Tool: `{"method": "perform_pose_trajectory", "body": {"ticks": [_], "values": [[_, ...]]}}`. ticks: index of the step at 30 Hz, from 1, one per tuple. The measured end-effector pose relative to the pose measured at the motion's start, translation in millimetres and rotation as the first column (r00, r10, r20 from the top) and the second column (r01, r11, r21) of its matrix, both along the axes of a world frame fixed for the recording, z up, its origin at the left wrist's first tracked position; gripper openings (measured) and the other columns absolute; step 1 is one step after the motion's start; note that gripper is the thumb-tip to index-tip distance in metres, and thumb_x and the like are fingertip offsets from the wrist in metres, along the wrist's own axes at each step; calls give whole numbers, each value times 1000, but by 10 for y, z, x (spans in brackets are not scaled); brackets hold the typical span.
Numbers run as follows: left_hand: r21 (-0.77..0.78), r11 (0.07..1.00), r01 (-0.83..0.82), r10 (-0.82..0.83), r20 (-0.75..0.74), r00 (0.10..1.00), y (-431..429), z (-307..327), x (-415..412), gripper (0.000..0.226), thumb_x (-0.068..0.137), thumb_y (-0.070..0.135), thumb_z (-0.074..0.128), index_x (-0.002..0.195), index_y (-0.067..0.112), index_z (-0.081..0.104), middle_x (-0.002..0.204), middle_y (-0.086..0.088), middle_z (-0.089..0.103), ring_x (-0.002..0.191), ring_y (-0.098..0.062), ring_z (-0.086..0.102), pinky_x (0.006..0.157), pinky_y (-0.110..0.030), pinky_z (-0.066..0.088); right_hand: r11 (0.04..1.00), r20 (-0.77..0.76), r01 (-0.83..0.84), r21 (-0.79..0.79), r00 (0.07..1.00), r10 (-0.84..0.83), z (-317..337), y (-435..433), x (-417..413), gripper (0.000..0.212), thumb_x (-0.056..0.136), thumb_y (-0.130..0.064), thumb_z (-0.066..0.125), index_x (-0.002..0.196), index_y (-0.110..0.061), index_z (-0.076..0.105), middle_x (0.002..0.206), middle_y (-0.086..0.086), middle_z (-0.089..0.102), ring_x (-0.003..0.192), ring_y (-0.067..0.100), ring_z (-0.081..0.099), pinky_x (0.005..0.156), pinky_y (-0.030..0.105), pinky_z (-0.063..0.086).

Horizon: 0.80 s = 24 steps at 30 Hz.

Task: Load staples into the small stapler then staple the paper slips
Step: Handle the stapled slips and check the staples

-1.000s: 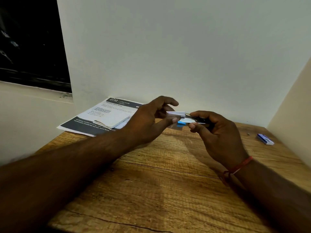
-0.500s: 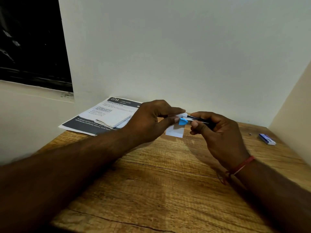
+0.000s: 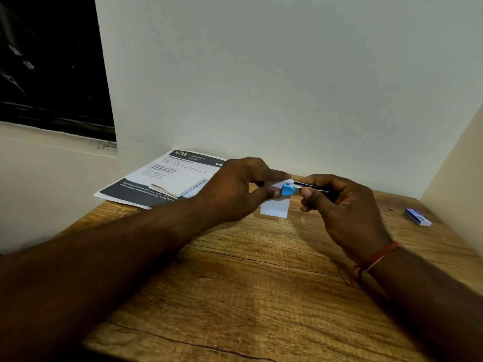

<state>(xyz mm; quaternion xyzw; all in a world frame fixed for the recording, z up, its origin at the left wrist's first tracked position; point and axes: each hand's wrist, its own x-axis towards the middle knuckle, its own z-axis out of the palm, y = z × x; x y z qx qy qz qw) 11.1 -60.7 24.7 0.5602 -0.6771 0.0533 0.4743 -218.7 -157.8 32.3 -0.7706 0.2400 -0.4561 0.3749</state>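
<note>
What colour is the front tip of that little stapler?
The stapler's tip is bright blue, seen best in the head view.

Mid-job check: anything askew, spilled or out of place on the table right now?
Minor only. The printed sheet overhangs the back-left edge of the table, and a tiny loose bit, too small to identify, lies near the staple box. Nothing looks damaged.
</note>
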Motion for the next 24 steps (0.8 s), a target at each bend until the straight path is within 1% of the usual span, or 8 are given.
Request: {"method": "perform_pose_trajectory", "body": {"ticks": [2, 5, 7, 9, 14, 17, 21, 24], "values": [[36, 999, 2, 0, -45, 999, 28, 5, -27, 45, 92, 26, 94, 136, 27, 82, 103, 17, 75, 99, -8, 75, 91, -17, 58, 1000, 0, 10, -5, 1000, -10, 24, 17, 4, 14, 98, -17, 82, 107, -29, 81, 86, -7, 84, 74, 11, 80, 73, 13, 59], [155, 984, 83, -48, -218, 975, 96, -1, -112, 57, 84, 35, 100, 136, 32, 79, 120, 14, 81, 112, -4, 77, 104, -26, 63, 999, -28, 19, -48, 999, -20, 49, 43, 11, 16, 97, -18, 83, 105, -32, 81, 86, -5, 83, 72, 11, 79, 73, 15, 60], [216, 966, 139, -84, -247, 965, 112, -14, -174, 53, 82, 41, 100, 130, 33, 79, 117, 13, 83, 109, -7, 79, 99, -32, 65, 997, -49, 15, -77, 999, -19, 42, 58, 14, 18, 97, -17, 84, 103, -34, 81, 86, -8, 83, 70, 9, 79, 71, 15, 60], [207, 973, 107, -51, -259, 965, 98, -10, -206, 37, 88, 47, 94, 120, 32, 82, 108, 10, 84, 99, -12, 79, 89, -38, 65, 995, -65, 12, -95, 998, -18, 33, 77, 22, 18, 97, -18, 84, 103, -35, 80, 85, -12, 82, 69, 7, 78, 68, 12, 58], [167, 986, 23, 23, -272, 962, 51, 2, -215, 21, 93, 44, 91, 106, 28, 85, 95, 11, 83, 86, -2, 76, 73, -20, 55, 995, -62, 26, -91, 998, -32, 22, 94, 56, 13, 97, -18, 84, 105, -28, 82, 81, -11, 82, 67, 6, 77, 65, 12, 57], [152, 988, 7, 36, -281, 959, 43, -2, -264, 14, 93, 39, 91, 100, 29, 85, 89, 15, 80, 83, 7, 71, 70, -9, 48, 997, -51, 28, -78, 998, -32, 8, 95, 66, 12, 97, -15, 84, 104, -24, 83, 81, -7, 82, 64, 6, 76, 63, 13, 57], [143, 990, -9, 49, -274, 960, 47, 24, -279, 10, 92, 36, 92, 97, 32, 84, 88, 19, 78, 83, 12, 70, 69, -6, 46, 997, -37, 30, -66, 999, -33, 5, 101, 68, 13, 97, -14, 84, 101, -26, 82, 78, -4, 81, 63, 5, 74, 62, 13, 57], [141, 990, -5, 43, -273, 961, 51, 26, -290, 11, 93, 36, 92, 100, 30, 85, 89, 19, 79, 84, 10, 71, 70, -8, 48, 996, -43, 41, -78, 998, -44, 10, 89, 62, 13, 96, -16, 84, 100, -28, 81, 82, -10, 82, 65, 7, 76, 63, 14, 58]]}}
